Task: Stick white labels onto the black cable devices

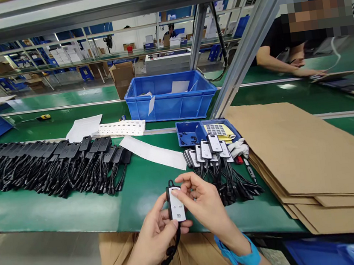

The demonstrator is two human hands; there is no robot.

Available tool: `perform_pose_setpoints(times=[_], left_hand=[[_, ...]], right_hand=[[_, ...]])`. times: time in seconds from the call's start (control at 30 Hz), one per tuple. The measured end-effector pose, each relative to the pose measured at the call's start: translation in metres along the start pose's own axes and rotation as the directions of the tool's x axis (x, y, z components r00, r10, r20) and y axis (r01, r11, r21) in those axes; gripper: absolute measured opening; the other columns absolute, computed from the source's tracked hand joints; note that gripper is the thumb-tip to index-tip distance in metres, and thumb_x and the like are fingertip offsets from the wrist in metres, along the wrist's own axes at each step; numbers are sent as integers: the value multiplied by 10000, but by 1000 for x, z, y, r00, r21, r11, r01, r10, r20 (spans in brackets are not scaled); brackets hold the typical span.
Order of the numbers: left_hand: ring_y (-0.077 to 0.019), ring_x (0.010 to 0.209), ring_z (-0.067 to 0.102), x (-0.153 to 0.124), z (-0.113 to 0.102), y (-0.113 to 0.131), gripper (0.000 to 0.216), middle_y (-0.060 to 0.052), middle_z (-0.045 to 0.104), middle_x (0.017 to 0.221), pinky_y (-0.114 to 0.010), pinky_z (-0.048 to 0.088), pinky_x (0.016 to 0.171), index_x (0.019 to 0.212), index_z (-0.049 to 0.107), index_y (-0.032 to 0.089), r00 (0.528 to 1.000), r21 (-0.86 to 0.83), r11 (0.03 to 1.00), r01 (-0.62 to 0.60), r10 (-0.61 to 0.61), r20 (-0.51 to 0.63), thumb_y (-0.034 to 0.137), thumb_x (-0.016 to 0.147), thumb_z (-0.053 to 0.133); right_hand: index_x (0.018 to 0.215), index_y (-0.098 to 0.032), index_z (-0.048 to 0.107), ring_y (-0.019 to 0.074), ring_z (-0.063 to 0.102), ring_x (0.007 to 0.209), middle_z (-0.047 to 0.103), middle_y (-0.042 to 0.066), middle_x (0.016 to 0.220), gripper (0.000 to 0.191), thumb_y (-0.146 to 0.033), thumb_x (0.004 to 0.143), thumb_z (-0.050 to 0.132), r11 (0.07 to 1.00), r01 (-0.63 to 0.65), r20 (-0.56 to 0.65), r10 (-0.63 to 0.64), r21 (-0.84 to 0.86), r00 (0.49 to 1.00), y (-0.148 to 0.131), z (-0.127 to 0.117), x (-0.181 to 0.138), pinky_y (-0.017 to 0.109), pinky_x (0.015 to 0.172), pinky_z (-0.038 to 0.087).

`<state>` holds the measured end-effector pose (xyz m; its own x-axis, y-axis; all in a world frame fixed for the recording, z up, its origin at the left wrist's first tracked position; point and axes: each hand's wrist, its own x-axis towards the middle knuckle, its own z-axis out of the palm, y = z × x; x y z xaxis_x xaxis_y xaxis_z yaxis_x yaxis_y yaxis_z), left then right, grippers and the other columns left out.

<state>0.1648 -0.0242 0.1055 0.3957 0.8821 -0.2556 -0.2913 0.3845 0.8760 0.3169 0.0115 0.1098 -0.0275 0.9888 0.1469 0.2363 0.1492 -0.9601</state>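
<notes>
A small black boxy device (177, 207) with a white face, a hanging loop on top and a black cable below is held upright above the table's front edge. My left hand (158, 229) is closed around its lower part, thumb at the bottom of the face. On the upper face rests the thumb of my right hand (204, 200), its other fingers curled near the loop. To the right lies a pile of similar white-faced devices (205, 149) with black cables. A long row of black devices (69, 151) with cables covers the left side.
A white paper strip (153, 151) and label sheets (121, 128) lie mid-table. Behind stand a small blue tray (187, 139) with small dark parts and a large blue bin (170, 107). Brown cardboard sheets (310, 146) are stacked right. A co-worker's arm (276, 62) rests at the far right.
</notes>
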Motion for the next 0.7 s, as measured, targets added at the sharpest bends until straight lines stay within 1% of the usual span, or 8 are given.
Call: perform_pose_setpoints(times=[0.17,0.3,0.37,0.47,0.53,0.57,0.63,0.7], left_hand=[[-274,910,690,-3,-2,4,696,-113,678,979,-358,554,813,1371,398,171,999,-61,998,33,-34,-10,376,791,723],[-289,824,705,1,-4,7,645,-143,691,986,-403,566,763,1339,423,139,994,-176,981,76,-87,-58,420,816,678],[-284,807,704,5,-6,7,636,-158,693,1003,-391,570,723,1328,444,136,994,-207,976,70,-86,-73,456,823,658],[-271,826,695,10,-8,3,669,-168,691,1029,-344,562,681,1336,456,145,991,-225,974,41,-67,-112,465,797,688],[-265,826,693,12,-9,1,704,-174,686,1046,-327,553,670,1355,445,150,987,-243,970,28,-65,-145,452,778,713],[-260,823,692,13,-9,0,717,-176,683,1050,-321,549,669,1364,437,150,985,-247,969,24,-65,-159,450,776,716],[-250,816,688,14,-9,-3,731,-177,677,1062,-312,544,662,1372,428,146,980,-225,974,14,-58,-189,467,778,709],[-233,793,678,15,-9,-5,756,-166,665,1087,-310,547,643,1369,429,145,974,-154,988,-8,-27,-223,512,767,702]], right_hand=[[998,-211,581,103,440,550,442,-44,711,240,-332,803,652,997,-31,27,33,-66,999,6,-3,6,210,476,402],[1114,-213,551,143,498,675,489,-1,827,327,-321,811,613,999,-23,105,26,-31,994,16,3,4,234,542,447],[1225,-219,501,169,528,753,523,19,891,474,-304,781,643,999,-44,148,47,-19,988,21,6,-1,261,609,483],[1409,-251,356,214,563,912,556,60,1084,804,-283,701,736,996,-87,225,89,-23,970,23,8,-11,329,762,519],[1484,-264,241,243,557,1015,515,92,1262,1029,-288,626,807,995,-101,288,101,-15,952,23,7,-16,366,856,510],[1502,-259,202,252,555,1040,485,105,1325,1079,-307,617,817,994,-107,319,101,0,942,22,7,-17,375,876,508],[1511,-234,199,256,559,1066,467,120,1374,964,-379,721,733,994,-104,341,87,30,936,22,8,-17,386,905,499],[1489,-213,279,251,569,1080,527,118,1323,695,-422,876,532,997,-71,287,57,38,956,22,10,-16,396,936,479]])
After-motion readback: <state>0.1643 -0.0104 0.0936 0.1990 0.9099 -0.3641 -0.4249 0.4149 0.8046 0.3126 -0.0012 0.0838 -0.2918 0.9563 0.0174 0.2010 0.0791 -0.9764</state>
